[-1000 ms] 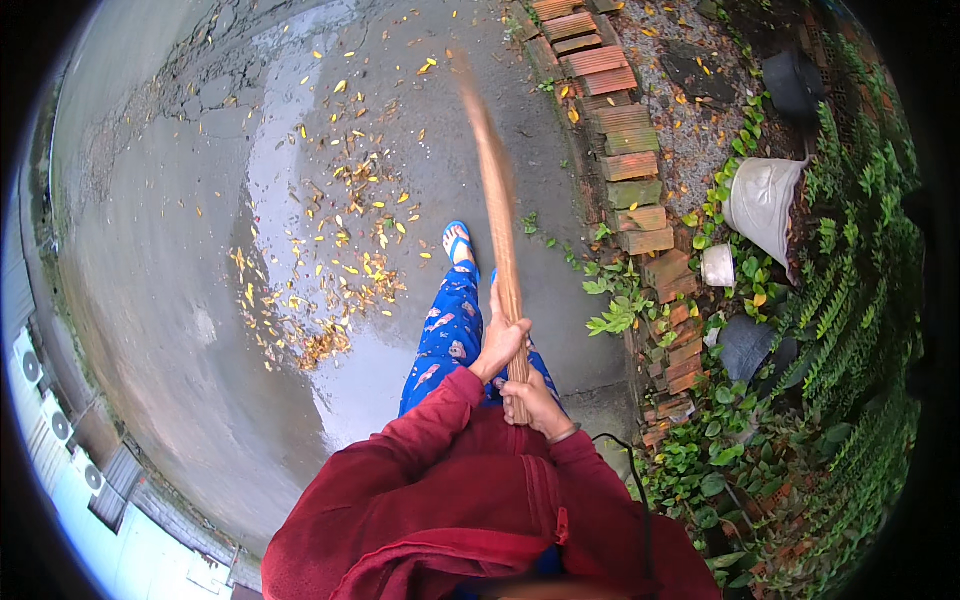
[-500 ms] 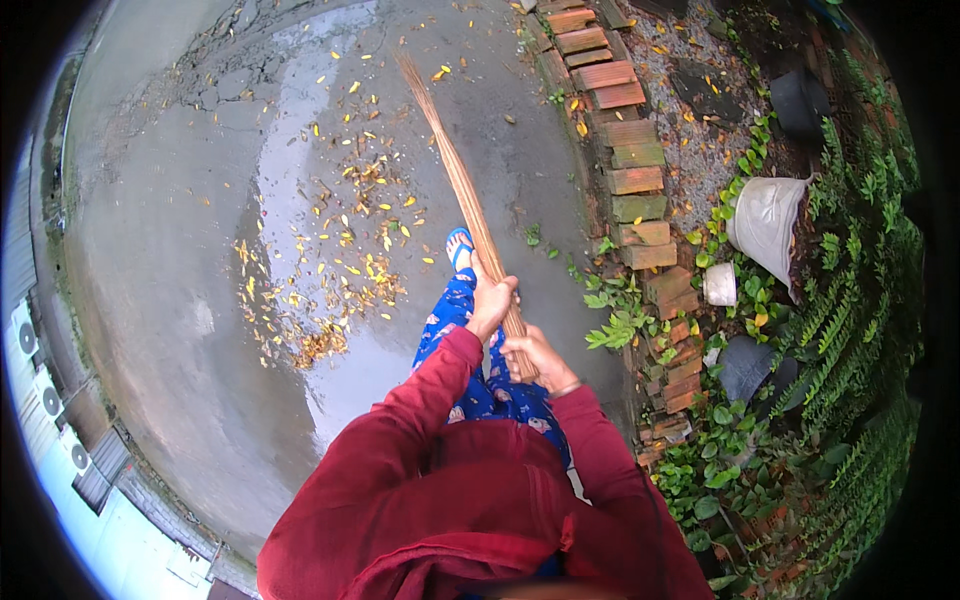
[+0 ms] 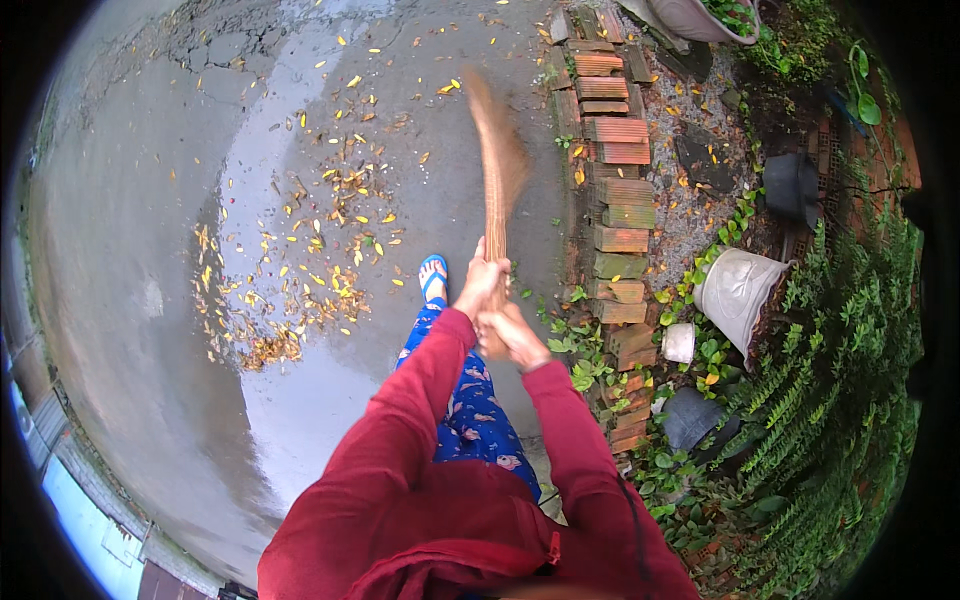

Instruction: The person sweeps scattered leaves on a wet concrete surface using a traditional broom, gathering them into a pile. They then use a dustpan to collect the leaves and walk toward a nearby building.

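A bundled stick broom [image 3: 494,180] of thin brown twigs slants away from me over the wet pavement, its far end smeared by motion. My left hand [image 3: 482,283] is wrapped round the bundle in front. Closer to my body, my right hand [image 3: 512,334] grips the butt end, just behind the left one. Yellow and brown fallen leaves [image 3: 345,190] lie scattered to the left of the broom. A denser clump of leaves [image 3: 272,350] sits at the near left, beside a wet shiny strip.
Along the right runs a low edging of stacked bricks [image 3: 625,216]. Beyond it stand a large whitish pot [image 3: 738,300], a small white pot [image 3: 678,343], dark pots [image 3: 792,187] and green ferns [image 3: 810,370]. My foot in a blue flip-flop [image 3: 433,270] is left of the broom.
The broom's far end has swung to the right, toward the brick edging. Both hands keep their grip and have shifted slightly left. The leaves now appear farther left in view.
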{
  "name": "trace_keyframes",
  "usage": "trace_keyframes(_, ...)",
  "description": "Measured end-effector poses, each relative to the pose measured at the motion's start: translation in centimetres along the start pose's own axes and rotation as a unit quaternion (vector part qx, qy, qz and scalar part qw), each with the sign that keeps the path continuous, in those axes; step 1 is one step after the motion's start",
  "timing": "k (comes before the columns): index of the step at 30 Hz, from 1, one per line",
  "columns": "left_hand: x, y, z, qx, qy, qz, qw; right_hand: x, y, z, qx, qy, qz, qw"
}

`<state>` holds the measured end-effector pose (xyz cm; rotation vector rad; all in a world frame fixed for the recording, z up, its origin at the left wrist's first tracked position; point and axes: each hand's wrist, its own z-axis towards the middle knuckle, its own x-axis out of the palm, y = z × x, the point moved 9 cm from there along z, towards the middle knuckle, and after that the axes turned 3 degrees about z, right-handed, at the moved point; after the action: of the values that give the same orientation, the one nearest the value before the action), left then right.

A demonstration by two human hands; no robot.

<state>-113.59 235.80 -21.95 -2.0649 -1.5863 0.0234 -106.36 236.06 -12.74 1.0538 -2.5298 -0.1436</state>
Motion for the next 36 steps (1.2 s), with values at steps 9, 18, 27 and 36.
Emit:
trace_keyframes(9,3.8,-3.8,-0.8,0.037,0.032,0.023,0.999,-0.9,2.3,-1.2,0.006,-0.071,-0.011,0.997)
trace_keyframes(18,0.7,-11.9,6.5,0.066,-0.011,0.005,0.998,3.2,10.5,5.4,-0.044,0.038,0.025,0.998)
trace_keyframes(27,6.7,-15.7,10.2,0.062,0.052,0.013,0.997,0.0,16.3,6.9,-0.094,-0.028,0.023,0.995)
trace_keyframes(36,7.3,-16.0,8.2,0.116,-0.127,0.014,0.985,-3.9,18.0,4.7,0.062,0.045,-0.048,0.996)
